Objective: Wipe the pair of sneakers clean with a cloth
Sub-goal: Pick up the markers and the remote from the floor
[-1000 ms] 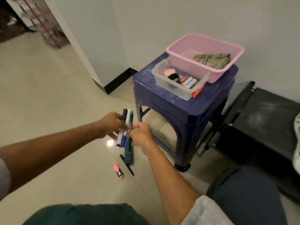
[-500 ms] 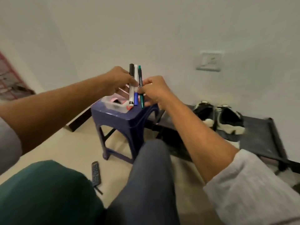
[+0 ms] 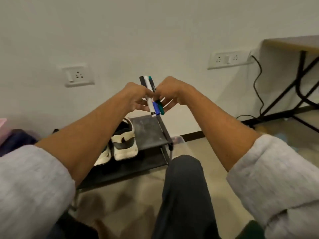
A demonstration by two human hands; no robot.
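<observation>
rack's [image 3: 148, 129] sneakers [image 3: 123, 144] half hidden; fingers [image 3: 138, 105] pinch markers [image 3: 149, 100].

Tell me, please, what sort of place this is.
Probably a room in a home or small office: a low black shoe rack holding sneakers, a wall socket above it, and a table at the right.

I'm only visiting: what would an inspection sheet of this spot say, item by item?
Surface: beige floor; a black shoe rack stands on it.
Job's things: pair of sneakers on the rack, one partly hidden behind the left forearm; cloth, nothing seen.
Clutter: three markers held as a bundle.
Hands: left hand and right hand both pinch the markers.
Cables: black cable hangs by the double wall socket.
Surroundings: white wall, single socket, table at right.
</observation>
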